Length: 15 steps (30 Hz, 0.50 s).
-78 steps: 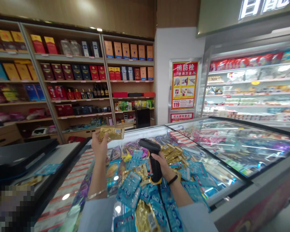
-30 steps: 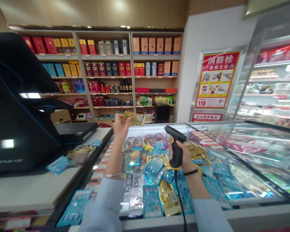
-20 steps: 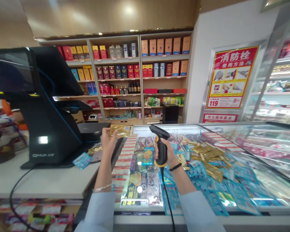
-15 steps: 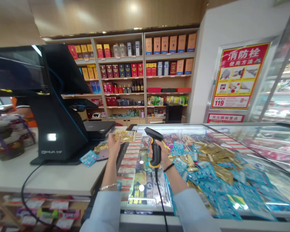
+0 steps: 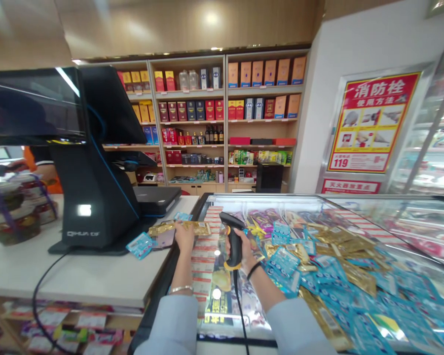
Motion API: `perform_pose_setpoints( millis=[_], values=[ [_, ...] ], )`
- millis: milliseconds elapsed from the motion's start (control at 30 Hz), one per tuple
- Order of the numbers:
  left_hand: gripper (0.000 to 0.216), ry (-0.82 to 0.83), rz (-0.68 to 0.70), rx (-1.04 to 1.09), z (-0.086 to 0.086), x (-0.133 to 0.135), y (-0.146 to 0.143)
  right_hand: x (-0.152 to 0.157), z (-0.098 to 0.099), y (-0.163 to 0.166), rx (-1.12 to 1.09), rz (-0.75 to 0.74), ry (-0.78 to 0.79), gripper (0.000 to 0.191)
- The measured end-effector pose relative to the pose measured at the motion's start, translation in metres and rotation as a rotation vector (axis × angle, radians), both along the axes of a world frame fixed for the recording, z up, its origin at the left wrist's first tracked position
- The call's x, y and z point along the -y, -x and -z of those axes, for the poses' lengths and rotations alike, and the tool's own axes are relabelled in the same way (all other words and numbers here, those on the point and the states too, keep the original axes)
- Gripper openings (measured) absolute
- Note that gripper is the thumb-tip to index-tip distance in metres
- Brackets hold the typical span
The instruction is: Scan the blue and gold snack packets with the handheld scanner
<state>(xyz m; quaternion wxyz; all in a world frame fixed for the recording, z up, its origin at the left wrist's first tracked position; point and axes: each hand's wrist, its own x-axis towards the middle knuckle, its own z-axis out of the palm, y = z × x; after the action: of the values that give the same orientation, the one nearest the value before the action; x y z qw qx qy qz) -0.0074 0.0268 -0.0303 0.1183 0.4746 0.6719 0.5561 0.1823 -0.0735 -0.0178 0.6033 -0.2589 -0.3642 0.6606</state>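
Note:
In the head view my right hand (image 5: 242, 249) is wrapped round the grip of a black and yellow barcode scanner (image 5: 234, 244), whose cord hangs down over the glass-topped case (image 5: 225, 315). Its head points left. My left hand (image 5: 185, 236) pinches a gold foil packet (image 5: 202, 228) at the gap between counter and case, to the left of the scanner. Beside that hand, a blue packet (image 5: 139, 245) and a dark flat item (image 5: 165, 239) lie on the counter's edge. Many gold packets (image 5: 355, 266) and blue packets (image 5: 329, 276) are heaped to the right of my right hand.
A black checkout terminal (image 5: 92, 197) stands on the white counter (image 5: 107, 276) at left, its cable drooping over the front. Stacked jars (image 5: 11, 212) are at far left, near a person in orange (image 5: 52, 170). Shelves of boxed bottles (image 5: 192, 111) line the back wall.
My left hand has moved down and right with the gold packet, which now appears more edge-on. The scanner has dropped slightly and shifted a little left. The view has shifted slightly.

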Motion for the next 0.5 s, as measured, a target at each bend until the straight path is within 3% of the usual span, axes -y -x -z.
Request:
perform_pose_setpoints(
  millis=[500],
  values=[
    [0.036,0.137,-0.104,-0.116,-0.0064,0.0073,0.0066,-0.0020,0.0071,-0.0023,-0.042,-0.022,0.088,0.037]
  ],
)
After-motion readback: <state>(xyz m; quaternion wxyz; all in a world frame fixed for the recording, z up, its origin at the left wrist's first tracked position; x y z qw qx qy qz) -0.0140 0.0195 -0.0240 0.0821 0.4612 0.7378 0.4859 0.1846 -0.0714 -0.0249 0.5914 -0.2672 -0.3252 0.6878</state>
